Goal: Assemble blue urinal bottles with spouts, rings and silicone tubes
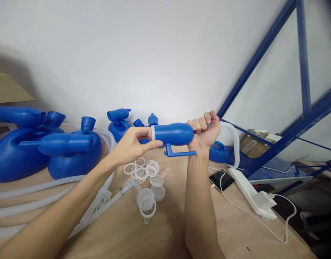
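In front of me, above the table, a blue plastic urinal head (173, 134) lies level, rounded at its right end. A white ring (153, 133) sits on its left rim, and a blue latch-like handle (180, 154) hangs below. My left hand (135, 144) is closed on the ringed end, thumb beneath and fingers partly hidden behind. At the rounded end, my right hand (204, 130) is closed in a fist around a white hose (232, 135), which comes out behind the fist and bends down. The join between hose and head is hidden by the fingers.
Blue bottles (73, 158) with more heads and hoses stand at the left. Translucent rings and caps (146, 199) lie on the table (122, 233). At right are a phone (222, 180), a power strip (247, 192), a cable and a blue metal frame (262, 46).
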`<act>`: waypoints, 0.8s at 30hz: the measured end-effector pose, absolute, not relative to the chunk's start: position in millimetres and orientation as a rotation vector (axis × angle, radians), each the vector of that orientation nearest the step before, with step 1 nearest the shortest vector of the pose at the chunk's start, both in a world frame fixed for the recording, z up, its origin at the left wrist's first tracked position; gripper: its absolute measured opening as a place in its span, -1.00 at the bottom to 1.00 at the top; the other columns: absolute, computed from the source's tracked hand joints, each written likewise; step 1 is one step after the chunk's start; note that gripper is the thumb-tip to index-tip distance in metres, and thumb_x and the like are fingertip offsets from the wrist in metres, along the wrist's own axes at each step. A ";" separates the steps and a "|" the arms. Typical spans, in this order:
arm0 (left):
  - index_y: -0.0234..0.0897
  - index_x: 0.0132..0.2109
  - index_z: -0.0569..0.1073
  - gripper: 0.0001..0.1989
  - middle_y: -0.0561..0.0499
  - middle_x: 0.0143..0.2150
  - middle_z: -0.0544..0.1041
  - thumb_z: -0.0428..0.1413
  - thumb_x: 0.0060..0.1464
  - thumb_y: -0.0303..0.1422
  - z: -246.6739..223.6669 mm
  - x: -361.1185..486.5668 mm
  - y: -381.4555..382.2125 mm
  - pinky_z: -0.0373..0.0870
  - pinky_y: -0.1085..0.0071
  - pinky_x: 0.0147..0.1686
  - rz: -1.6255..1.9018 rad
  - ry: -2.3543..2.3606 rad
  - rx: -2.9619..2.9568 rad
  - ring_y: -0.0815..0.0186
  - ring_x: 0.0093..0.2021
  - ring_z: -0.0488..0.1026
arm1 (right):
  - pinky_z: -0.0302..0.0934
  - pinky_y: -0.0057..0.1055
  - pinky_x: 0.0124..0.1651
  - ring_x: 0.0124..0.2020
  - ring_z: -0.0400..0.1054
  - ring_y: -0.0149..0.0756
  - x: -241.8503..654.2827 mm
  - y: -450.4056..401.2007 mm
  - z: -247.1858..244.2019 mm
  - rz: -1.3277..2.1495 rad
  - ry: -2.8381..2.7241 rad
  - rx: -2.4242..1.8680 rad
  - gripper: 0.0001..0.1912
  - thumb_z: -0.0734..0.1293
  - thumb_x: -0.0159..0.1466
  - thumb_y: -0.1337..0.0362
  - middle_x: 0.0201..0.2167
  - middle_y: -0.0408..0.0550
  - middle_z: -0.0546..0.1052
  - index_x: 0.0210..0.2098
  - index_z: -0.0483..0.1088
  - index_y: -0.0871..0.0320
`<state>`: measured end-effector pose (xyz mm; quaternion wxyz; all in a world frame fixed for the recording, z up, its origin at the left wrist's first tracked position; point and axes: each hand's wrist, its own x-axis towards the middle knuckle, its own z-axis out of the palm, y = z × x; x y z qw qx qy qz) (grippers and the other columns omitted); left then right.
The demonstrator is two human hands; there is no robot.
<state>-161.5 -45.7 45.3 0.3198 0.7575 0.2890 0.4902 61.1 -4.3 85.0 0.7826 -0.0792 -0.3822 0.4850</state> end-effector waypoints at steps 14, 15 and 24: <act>-0.24 -0.56 0.43 -0.60 0.02 -0.58 0.47 0.16 0.19 -0.16 37.8 -174.4 -29.1 0.15 0.33 -0.47 0.763 1.192 2.475 0.28 -0.53 0.37 | -0.03 -0.52 -0.63 -0.74 -0.36 -0.50 76.7 -12.4 86.3 1.088 -1.013 -0.161 -0.44 0.36 0.39 0.10 -0.78 -0.45 -0.22 -0.61 0.01 0.07; -0.24 -0.54 0.45 -0.64 0.01 -0.55 0.51 0.16 0.17 -0.19 39.9 -173.1 -31.3 0.20 0.33 -0.44 0.804 1.194 2.461 0.26 -0.49 0.42 | -0.03 -0.51 -0.63 -0.74 -0.36 -0.49 71.6 -15.6 88.0 1.094 -1.042 -0.160 -0.44 0.36 0.39 0.09 -0.77 -0.45 -0.23 -0.61 0.02 0.06; 0.05 0.53 0.03 0.17 -0.09 0.40 0.38 0.42 -0.14 -0.08 60.6 -183.2 -61.3 0.51 0.18 0.05 0.808 0.959 2.284 -0.06 0.24 0.46 | -0.05 -0.46 -0.62 -0.73 -0.38 -0.46 42.7 -37.8 95.7 1.185 -1.131 -0.164 -0.41 0.35 0.39 0.00 -0.79 -0.43 -0.21 -0.61 0.00 0.05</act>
